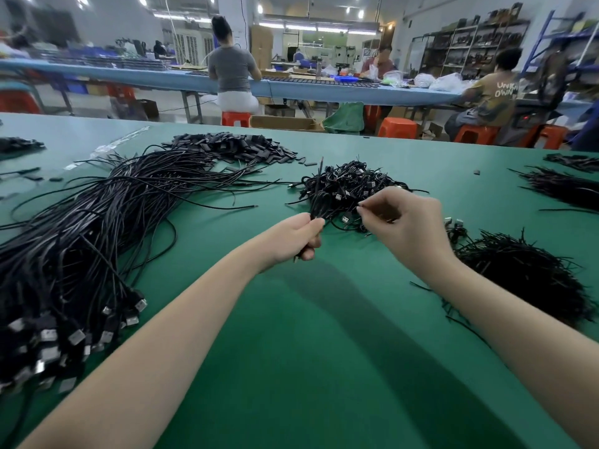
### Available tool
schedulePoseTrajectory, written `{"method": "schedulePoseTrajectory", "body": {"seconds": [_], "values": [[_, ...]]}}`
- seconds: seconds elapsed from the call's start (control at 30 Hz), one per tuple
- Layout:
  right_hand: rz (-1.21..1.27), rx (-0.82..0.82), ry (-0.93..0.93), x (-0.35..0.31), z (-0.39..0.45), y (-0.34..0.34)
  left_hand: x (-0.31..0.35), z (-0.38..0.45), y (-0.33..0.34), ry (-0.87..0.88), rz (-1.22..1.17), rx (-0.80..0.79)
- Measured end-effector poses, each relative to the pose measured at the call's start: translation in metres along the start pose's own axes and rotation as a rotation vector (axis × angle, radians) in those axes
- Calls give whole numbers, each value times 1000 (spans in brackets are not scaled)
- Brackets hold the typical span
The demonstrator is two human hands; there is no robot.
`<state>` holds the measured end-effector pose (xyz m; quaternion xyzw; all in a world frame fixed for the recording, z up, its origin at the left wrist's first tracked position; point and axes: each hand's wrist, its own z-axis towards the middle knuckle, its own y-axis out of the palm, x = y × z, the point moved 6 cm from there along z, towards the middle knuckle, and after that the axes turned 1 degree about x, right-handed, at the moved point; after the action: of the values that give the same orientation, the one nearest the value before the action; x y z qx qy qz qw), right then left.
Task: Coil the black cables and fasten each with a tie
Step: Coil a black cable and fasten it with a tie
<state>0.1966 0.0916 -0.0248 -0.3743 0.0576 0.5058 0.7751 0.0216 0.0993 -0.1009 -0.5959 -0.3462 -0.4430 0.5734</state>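
While the left hand point(296, 236) grips a folded black cable point(319, 186) in a closed fist above the green table point(324, 319), the right hand point(403, 218) pinches something thin between thumb and forefinger close to that bundle; it is probably a tie, though the item is too small to confirm. Held cable sits directly in front of the heap of finished coils point(350, 186). Loose cables point(97, 228) lie in a long sheaf to the left, plugs point(77, 335) nearest the person. A mound of ties point(525, 273) lies at the right.

Assessment: cable appears light, limp and springy, so loops will likely spread if the fist slackens. Best hold is across the middle of the coil, clear of the plug end. Tie looks thin and bendable; take it near one end.
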Motion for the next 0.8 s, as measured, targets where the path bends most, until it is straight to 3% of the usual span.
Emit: {"method": "schedulePoseTrajectory", "body": {"seconds": [0.1,0.23,0.33,0.43,0.5,0.67,0.73,0.8], "values": [[-80,-60,-197,-27,-3,24,7,-2,5,11,238,-20],[-101,-156,-201,-31,-6,36,13,-4,9,54,399,-10],[-180,-268,-238,-37,-4,37,20,-6,9,108,725,109],[-450,-359,-387,-47,11,30,35,-14,19,274,1151,303],[-456,-497,-257,-41,32,23,45,-22,27,434,1204,381],[127,-1023,492,15,41,21,58,-34,37,764,1134,448],[460,-1038,662,23,28,30,57,-34,34,755,974,433],[764,-923,775,25,16,46,48,-29,26,666,724,415]]}}
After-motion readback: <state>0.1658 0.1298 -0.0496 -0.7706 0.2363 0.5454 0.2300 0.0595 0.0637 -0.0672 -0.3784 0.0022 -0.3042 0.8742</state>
